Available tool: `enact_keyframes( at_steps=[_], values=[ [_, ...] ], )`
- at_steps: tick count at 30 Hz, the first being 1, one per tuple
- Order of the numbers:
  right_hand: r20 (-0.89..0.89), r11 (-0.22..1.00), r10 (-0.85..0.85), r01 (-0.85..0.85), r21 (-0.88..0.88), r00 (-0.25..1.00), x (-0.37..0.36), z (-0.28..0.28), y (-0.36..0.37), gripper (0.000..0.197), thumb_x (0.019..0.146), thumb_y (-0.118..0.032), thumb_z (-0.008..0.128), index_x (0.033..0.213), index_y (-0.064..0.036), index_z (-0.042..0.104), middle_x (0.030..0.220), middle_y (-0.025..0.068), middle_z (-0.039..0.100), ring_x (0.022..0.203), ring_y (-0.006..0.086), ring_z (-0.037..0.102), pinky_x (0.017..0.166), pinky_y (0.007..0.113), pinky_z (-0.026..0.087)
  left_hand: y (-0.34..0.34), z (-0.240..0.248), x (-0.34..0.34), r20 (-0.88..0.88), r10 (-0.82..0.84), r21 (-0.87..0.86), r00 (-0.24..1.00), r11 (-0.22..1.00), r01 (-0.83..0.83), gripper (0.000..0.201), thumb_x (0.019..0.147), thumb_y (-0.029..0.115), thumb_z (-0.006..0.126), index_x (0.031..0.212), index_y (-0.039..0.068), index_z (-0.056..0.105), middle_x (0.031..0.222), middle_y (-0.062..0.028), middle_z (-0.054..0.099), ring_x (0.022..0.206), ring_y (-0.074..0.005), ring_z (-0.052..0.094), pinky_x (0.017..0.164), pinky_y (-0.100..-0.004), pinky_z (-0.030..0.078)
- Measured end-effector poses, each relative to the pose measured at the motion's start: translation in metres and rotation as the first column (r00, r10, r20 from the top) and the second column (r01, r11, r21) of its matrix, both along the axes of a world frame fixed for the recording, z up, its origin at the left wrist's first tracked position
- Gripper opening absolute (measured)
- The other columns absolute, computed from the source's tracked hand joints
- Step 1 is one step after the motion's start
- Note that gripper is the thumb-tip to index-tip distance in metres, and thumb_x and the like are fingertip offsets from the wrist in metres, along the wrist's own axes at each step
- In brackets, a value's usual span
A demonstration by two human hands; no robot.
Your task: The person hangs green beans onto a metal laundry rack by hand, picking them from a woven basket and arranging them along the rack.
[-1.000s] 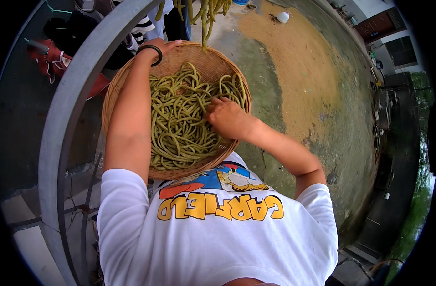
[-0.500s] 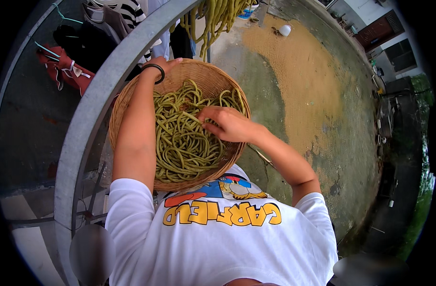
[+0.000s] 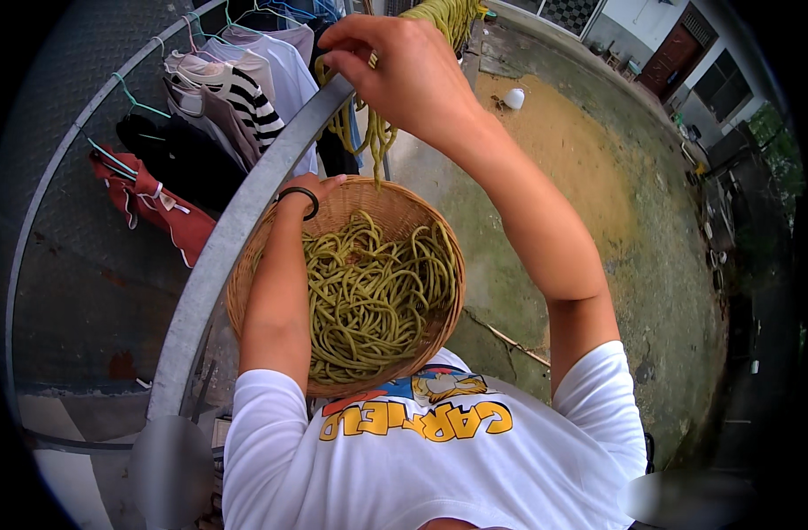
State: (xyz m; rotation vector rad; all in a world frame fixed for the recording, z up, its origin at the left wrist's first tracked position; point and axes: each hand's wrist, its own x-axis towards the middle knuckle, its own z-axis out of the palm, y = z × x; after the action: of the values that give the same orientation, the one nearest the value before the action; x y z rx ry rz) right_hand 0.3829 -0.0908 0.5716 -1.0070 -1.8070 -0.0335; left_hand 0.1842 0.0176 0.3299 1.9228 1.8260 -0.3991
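Observation:
A round wicker basket [image 3: 448,199] rests against my front, tilted toward me. Inside lies a tangled heap of long green beans [image 3: 368,300]. My left forearm crosses the basket, and my left hand [image 3: 314,190] grips its far rim. Above it, my right hand [image 3: 399,75] is raised at the grey metal rail [image 3: 231,252], its fingers pinched on a long bean whose cut end [image 3: 374,60] shows between them. More long beans [image 3: 450,19] drape over the rail beyond that hand, some strands dangling below it toward the basket's far rim.
Clothes on hangers [image 3: 218,106] hang to the left of the rail. To the right, yellowish grain-like material [image 3: 563,163] is spread over the concrete, with a white container [image 3: 514,98] on it. A thin stick [image 3: 510,343] lies near my right side.
My right hand has risen from the beans in the basket up to the rail. My left hand stays on the basket, while the view has shifted, showing more of the hanging clothes.

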Motion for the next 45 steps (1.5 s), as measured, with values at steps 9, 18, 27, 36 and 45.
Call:
enact_keyframes(
  at_steps=[9, 18, 27, 36, 45],
  values=[
    [0.179, 0.992, -0.122, 0.113, 0.059, 0.976, 0.008, -0.01, -0.015, 0.01, 0.076, -0.012, 0.063, 0.083, -0.0101, 0.07, 0.084, 0.0067, 0.063, 0.076, 0.0293, 0.063, 0.065, 0.04, 0.051, -0.009, 0.007, -0.007, 0.037, 0.038, -0.01, 0.999, 0.999, -0.037, 0.098, 0.075, 0.082, 0.04, 0.113, -0.006, 0.061, 0.113, -0.0248, 0.062, 0.107, -0.0326, 0.061, 0.091, -0.0397, 0.046],
    [0.209, 0.972, -0.044, -0.006, 0.236, 0.977, 0.001, -0.027, -0.037, 0.017, 0.078, -0.004, 0.06, 0.093, 0.0, 0.066, 0.084, 0.0129, 0.055, 0.07, 0.0298, 0.059, 0.058, 0.037, 0.049, 0.012, -0.021, -0.012, 0.042, -0.023, 0.037, 0.999, 0.999, 0.021, 0.102, 0.072, 0.086, 0.036, 0.104, -0.006, 0.065, 0.103, -0.0262, 0.064, 0.099, -0.0342, 0.064, 0.083, -0.0431, 0.048],
    [0.121, 0.957, -0.064, 0.027, 0.29, 0.991, -0.006, -0.038, -0.05, 0.009, 0.08, -0.004, 0.061, 0.087, 0.0019, 0.064, 0.08, 0.0116, 0.059, 0.068, 0.0275, 0.061, 0.059, 0.035, 0.05, 0.025, -0.047, -0.002, -0.022, -0.098, 0.078, 0.995, 0.992, 0.1, 0.106, 0.067, 0.091, 0.031, 0.101, -0.002, 0.068, 0.098, -0.0234, 0.066, 0.088, -0.0314, 0.067, 0.073, -0.0425, 0.052],
    [0.214, 0.594, 0.533, -0.182, -0.784, 0.818, -0.038, -0.204, -0.149, 0.032, 0.082, -0.037, 0.065, 0.086, -0.0056, 0.069, 0.083, 0.0098, 0.063, 0.077, 0.0296, 0.064, 0.064, 0.04, 0.051, 0.015, -0.033, 0.001, 0.019, -0.075, 0.02, 0.997, 0.997, 0.075, 0.1, 0.071, 0.085, 0.04, 0.097, -0.007, 0.067, 0.092, -0.0239, 0.065, 0.082, -0.0298, 0.065, 0.071, -0.0406, 0.047],
    [-0.068, 0.506, 0.29, -0.213, -0.836, 0.955, -0.058, -0.217, -0.163, 0.033, 0.082, -0.033, 0.067, 0.084, -0.0013, 0.06, 0.081, 0.0138, 0.064, 0.073, 0.0315, 0.063, 0.064, 0.039, 0.049, 0.025, -0.062, -0.023, 0.063, -0.04, 0.115, 0.997, 0.993, 0.033, 0.105, 0.063, 0.092, 0.037, 0.095, -0.003, 0.068, 0.086, -0.0214, 0.067, 0.076, -0.03, 0.067, 0.067, -0.0419, 0.052]
  ],
)
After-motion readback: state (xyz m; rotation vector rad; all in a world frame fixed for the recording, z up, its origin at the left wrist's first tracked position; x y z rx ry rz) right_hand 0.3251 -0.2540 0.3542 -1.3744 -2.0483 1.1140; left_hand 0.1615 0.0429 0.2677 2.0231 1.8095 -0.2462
